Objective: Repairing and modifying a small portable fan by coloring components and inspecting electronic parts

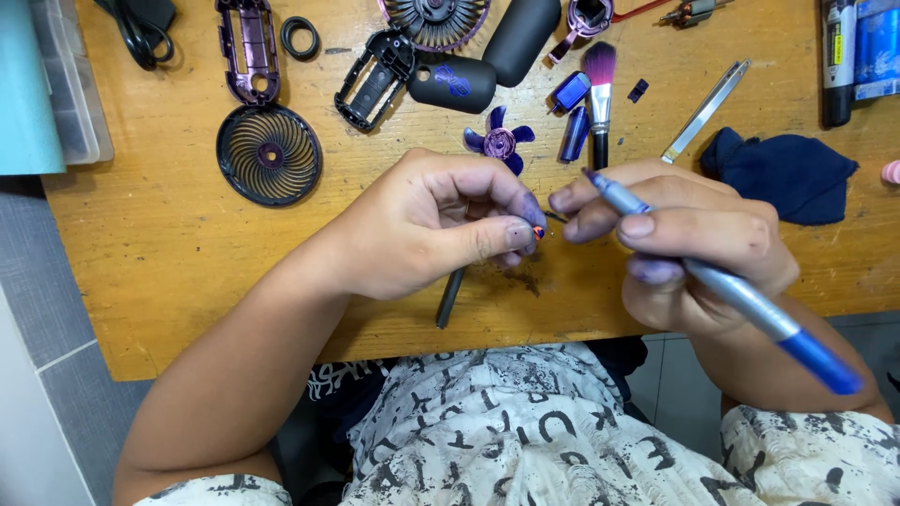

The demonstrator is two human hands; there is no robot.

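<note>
My left hand pinches a tiny orange and dark part between thumb and fingertips above the wooden table. My right hand holds a silver tool with a blue handle, its shaft lying across the fingers and its tip pointing up left. The right index finger and thumb also touch a thin wire or pin next to that small part. Both hands' fingertips are stained purple. A dark thin rod lies on the table under the left hand.
Disassembled hand-fan pieces lie at the back: round black grille, purple frame, black housing, dark body shells, purple fan blade. A brush, tweezers, dark blue cloth and a plastic box are nearby.
</note>
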